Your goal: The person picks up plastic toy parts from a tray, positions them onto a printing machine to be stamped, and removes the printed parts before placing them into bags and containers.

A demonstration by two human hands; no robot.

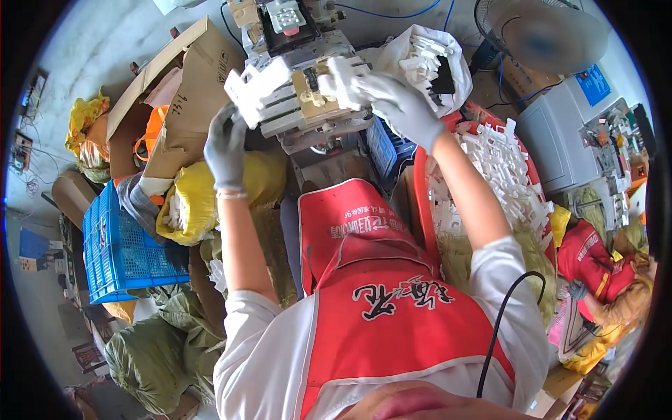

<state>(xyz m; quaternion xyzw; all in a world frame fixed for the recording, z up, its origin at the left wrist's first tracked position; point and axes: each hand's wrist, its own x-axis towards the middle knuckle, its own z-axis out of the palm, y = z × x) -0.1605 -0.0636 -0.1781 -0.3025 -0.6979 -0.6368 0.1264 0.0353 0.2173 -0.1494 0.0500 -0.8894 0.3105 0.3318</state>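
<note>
My left hand, in a grey glove, is curled at the lower left end of white plastic parts. It appears to grip them, though motion smears their outline. My right hand, also gloved, pinches another white plastic part with fingers pointing left. Between the two parts sits a brass-coloured fixture block on the slotted metal bed of a bench machine. The machine's head stands behind it.
A red tub of white parts is at my right, with a white sack beyond. A fan stands far right. At left are a cardboard box, yellow bag and blue crate. Another person sits right.
</note>
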